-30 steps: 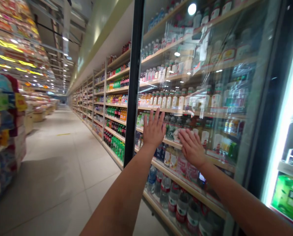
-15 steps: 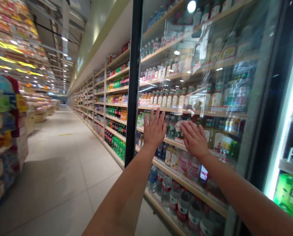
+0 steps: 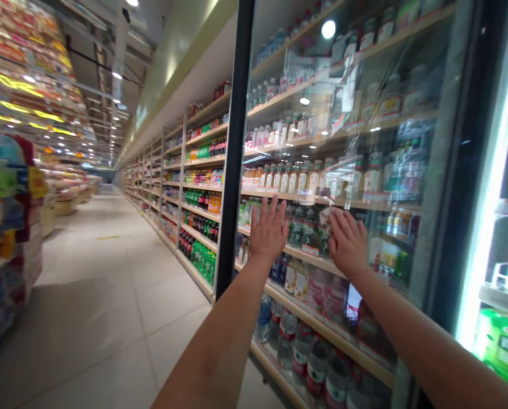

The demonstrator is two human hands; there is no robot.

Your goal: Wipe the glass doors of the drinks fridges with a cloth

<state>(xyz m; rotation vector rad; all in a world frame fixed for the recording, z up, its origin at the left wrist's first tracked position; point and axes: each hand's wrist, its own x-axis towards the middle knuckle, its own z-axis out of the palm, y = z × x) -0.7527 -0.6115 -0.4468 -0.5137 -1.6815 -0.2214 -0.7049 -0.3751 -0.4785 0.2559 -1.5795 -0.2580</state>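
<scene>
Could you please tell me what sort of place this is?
Most likely a supermarket: soda bottles fill long wall shelves, a tiled aisle runs alongside, and a black-framed glass door stands close by.

The left hand [image 3: 269, 234] lies spread against the glass door [image 3: 364, 136]; the right hand [image 3: 349, 243] holds a pale wad [image 3: 325, 218].
</scene>
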